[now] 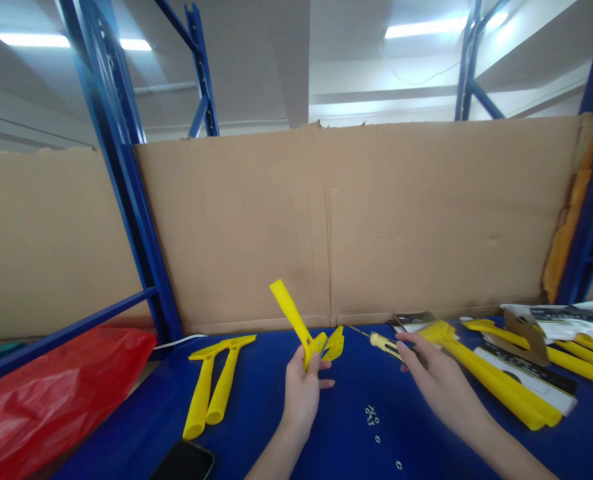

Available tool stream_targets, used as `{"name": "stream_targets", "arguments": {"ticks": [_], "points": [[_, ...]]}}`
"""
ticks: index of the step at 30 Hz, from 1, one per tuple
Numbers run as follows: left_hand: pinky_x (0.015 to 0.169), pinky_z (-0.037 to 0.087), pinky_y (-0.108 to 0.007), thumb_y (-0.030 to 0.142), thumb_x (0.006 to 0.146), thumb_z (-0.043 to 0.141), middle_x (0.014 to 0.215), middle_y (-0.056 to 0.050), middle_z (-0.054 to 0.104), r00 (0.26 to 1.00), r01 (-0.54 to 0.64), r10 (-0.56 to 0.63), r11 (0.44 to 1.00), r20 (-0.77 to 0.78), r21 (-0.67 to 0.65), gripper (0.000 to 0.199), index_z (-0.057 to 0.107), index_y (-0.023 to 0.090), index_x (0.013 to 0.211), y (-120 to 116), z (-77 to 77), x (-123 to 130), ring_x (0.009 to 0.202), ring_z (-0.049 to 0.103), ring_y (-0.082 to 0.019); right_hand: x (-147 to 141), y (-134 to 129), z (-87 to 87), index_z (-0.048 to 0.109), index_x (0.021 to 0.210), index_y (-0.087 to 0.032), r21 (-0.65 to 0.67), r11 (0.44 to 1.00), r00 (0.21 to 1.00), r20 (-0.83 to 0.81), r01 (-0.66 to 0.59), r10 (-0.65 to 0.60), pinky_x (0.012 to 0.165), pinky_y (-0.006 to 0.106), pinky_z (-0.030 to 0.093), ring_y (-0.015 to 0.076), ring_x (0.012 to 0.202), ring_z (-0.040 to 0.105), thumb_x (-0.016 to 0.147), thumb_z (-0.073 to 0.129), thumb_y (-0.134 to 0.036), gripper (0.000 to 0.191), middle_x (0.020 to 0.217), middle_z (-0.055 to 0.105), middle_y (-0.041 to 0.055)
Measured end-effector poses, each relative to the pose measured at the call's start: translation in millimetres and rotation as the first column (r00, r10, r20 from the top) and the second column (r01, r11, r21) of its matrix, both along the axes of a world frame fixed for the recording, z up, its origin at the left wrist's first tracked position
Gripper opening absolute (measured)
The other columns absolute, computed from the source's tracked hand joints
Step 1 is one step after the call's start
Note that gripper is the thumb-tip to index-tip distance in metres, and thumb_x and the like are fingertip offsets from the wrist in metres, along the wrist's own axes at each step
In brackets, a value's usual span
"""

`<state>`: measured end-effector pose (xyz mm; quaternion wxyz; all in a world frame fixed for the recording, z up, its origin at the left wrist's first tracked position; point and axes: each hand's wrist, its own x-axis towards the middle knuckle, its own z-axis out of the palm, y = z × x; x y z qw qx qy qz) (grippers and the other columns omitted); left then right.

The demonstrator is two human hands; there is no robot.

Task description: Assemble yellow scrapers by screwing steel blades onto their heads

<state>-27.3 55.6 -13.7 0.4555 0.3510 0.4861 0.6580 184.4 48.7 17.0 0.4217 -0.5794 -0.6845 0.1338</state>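
My left hand (301, 383) is closed around the head of a yellow plastic scraper-like tool (291, 313), whose hollow handle points up and to the left. A small yellow plate part (335, 343) juts out from its right side near my fingers. In my right hand (429, 370) is a screwdriver (387, 347) with a pale yellow and black handle. Its thin shaft points left toward the yellow tool, and its tip is apart from it. Small metal nuts and screws (371, 415) lie on the blue tabletop (266, 427) between my forearms.
Two yellow T-shaped handles (221, 380) lie at left, near a black phone (185, 460) and a red plastic bag (61, 393). More yellow handles (496, 380) and printed packaging (531, 373) lie at right. A cardboard panel (366, 227) and blue rack posts (126, 173) stand behind.
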Motion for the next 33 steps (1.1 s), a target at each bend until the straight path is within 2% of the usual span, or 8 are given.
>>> {"name": "stream_targets", "arguments": {"ticks": [6,10,17,21,23,27,30,33], "points": [[0.039,0.054,-0.023,0.032,0.069,0.074,0.094,-0.009,0.063,0.997,-0.003,0.007,0.998,-0.076,0.058,0.033,0.056,0.014,0.090,4,-6.1,1,0.068,0.065,-0.017,-8,0,-13.4,0.060,0.111,-0.023,0.109,0.994,0.934,0.350,0.026,-0.063,0.061,0.035,0.053,0.0286,0.079,0.072,0.089,0.037,-0.038,0.035,0.095,0.076,0.0090],[0.038,0.054,-0.022,0.038,0.070,0.071,0.085,-0.005,0.064,0.987,-0.031,0.048,0.994,-0.156,0.109,0.040,0.045,0.018,0.092,8,-15.1,-2,0.067,0.066,-0.017,-9,-1,-15.6,0.059,0.115,-0.021,0.096,0.995,0.875,0.477,0.041,-0.082,0.057,0.035,0.053,0.0292,0.075,0.073,0.090,0.037,-0.034,0.036,0.099,0.075,0.0107],[0.040,0.052,-0.022,0.039,0.062,0.076,0.076,-0.005,0.068,0.983,-0.005,0.028,0.992,-0.181,0.126,0.035,0.056,0.015,0.078,1,-4.2,0,0.061,0.067,-0.017,-8,0,-17.6,0.062,0.109,-0.023,0.005,1.000,0.828,0.560,0.014,-0.014,0.054,0.033,0.051,0.0293,0.076,0.072,0.083,0.049,-0.028,0.029,0.088,0.076,0.0078],[0.039,0.047,-0.020,0.039,0.058,0.078,0.061,-0.003,0.067,0.980,-0.034,0.058,0.992,-0.192,0.124,0.033,0.066,0.013,0.073,-2,6.8,-1,0.051,0.062,-0.014,-7,1,-21.2,0.064,0.105,-0.024,0.099,0.995,0.851,0.523,-0.009,-0.044,0.050,0.032,0.051,0.0257,0.067,0.071,0.083,0.050,-0.032,0.027,0.085,0.075,0.0056],[0.036,0.040,-0.018,0.041,0.058,0.078,0.053,0.000,0.062,0.976,-0.043,0.073,0.988,-0.206,0.146,0.033,0.068,0.012,0.068,-3,10.7,-4,0.043,0.053,-0.010,-6,1,-19.7,0.061,0.112,-0.023,0.276,0.961,0.869,0.478,-0.007,-0.131,0.058,0.034,0.054,0.0254,0.075,0.070,0.085,0.048,-0.036,0.033,0.092,0.073,0.0077],[0.039,0.035,-0.017,0.049,0.063,0.074,0.050,0.001,0.059,0.988,0.046,-0.017,0.981,-0.155,0.186,0.038,0.069,0.012,0.063,-5,16.8,-9,0.042,0.045,-0.006,-4,0,-9.1,0.051,0.126,-0.017,0.629,0.774,0.862,0.428,-0.069,-0.271,0.087,0.047,0.047,0.0326,0.107,0.058,0.083,0.054,-0.041,0.050,0.115,0.061,0.0171],[0.047,0.040,-0.018,0.051,0.064,0.073,0.058,-0.001,0.065,0.982,0.181,-0.169,0.969,-0.083,0.169,0.039,0.072,0.012,0.071,-9,20.8,-9,0.052,0.054,-0.009,-3,-3,-4.3,0.051,0.127,-0.022,0.638,0.737,0.807,0.544,-0.221,-0.229,0.096,0.057,0.036,0.0355,0.116,0.051,0.081,0.058,-0.034,0.048,0.123,0.058,0.0155],[0.048,0.042,-0.019,0.054,0.068,0.069,0.061,-0.003,0.066,0.970,0.237,-0.225,0.961,-0.096,0.140,0.044,0.072,0.011,0.076,-10,22.5,-9,0.053,0.055,-0.011,-2,-3,-6.4,0.057,0.119,-0.023,0.495,0.796,0.765,0.640,-0.348,-0.063,0.088,0.046,0.046,0.0274,0.101,0.062,0.086,0.050,-0.022,0.034,0.110,0.068,0.0103]]}}
